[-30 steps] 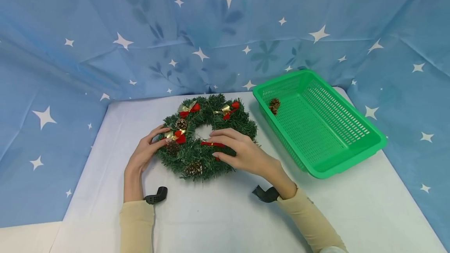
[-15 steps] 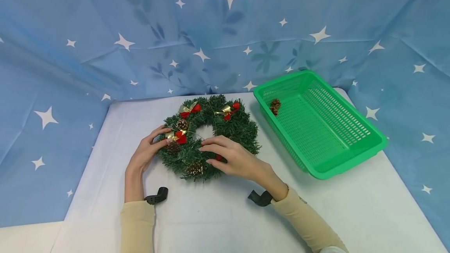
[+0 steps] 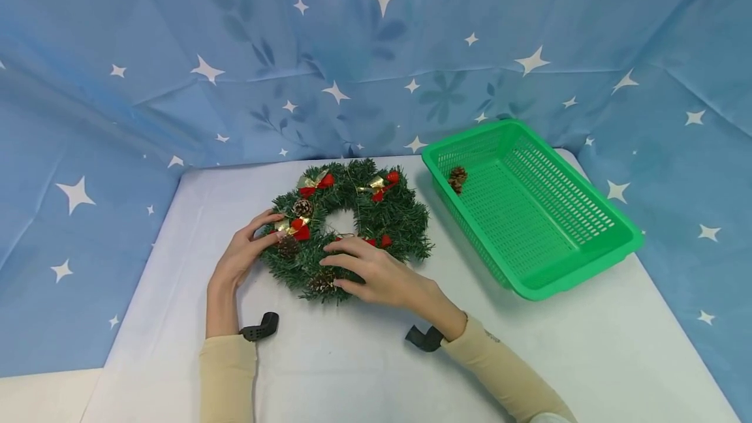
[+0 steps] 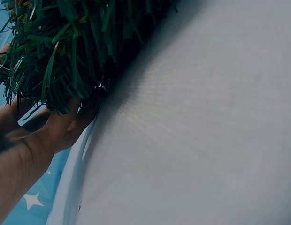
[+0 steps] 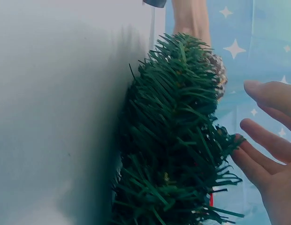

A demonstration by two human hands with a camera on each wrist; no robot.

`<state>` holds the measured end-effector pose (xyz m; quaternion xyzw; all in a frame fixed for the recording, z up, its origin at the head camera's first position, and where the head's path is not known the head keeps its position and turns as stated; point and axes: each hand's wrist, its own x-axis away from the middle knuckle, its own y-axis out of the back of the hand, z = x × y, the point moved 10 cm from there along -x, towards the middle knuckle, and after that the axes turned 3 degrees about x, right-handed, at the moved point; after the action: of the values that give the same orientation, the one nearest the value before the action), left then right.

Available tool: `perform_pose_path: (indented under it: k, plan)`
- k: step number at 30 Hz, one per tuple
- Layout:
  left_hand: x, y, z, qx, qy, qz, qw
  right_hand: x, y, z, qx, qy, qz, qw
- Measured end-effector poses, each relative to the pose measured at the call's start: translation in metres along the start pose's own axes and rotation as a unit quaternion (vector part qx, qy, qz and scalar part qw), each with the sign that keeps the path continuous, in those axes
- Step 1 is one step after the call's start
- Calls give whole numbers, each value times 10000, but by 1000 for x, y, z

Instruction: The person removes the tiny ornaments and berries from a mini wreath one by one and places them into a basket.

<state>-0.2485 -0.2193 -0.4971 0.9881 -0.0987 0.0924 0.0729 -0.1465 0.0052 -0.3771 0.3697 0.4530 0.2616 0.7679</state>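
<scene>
A green Christmas wreath [image 3: 399,214] with red-and-gold bows [image 3: 317,183] and pinecones [image 3: 303,207] lies flat on the white-covered table. My left hand [image 3: 243,252] grips its left rim, beside a bow; in the left wrist view, fingers [image 4: 61,124] reach round the needles' edge. Over the front part hovers my right hand [image 3: 373,273], fingers spread and slightly bent, thumb beside the front pinecone [image 3: 322,281]. Nothing shows between those fingers in the right wrist view, where the fingertips [image 5: 248,124] are near the needles. Part of the front bow [image 3: 370,241] is hidden behind this hand.
A green plastic basket [image 3: 587,279] stands at the right of the table, with brown pinecones [image 3: 457,178] at its left wall. A blue star-patterned cloth [image 3: 352,51] hangs behind and at both sides of the white tablecloth [image 3: 352,371].
My right hand has moved left and toward the front of the wreath, off the front bow to the front pinecone. The left hand stays at the left rim.
</scene>
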Motion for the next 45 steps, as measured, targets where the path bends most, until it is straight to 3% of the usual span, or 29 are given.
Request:
perform_pose_path:
  k: [18, 45]
  plan:
    - [-4, 7, 5, -148, 31, -2, 9999, -2, -19, 4, 44, -80, 171, 9998]
    - [-3, 1, 2, -96, -59, -48, 9999, 2, -30, 4, -160, -179, 548, 9982]
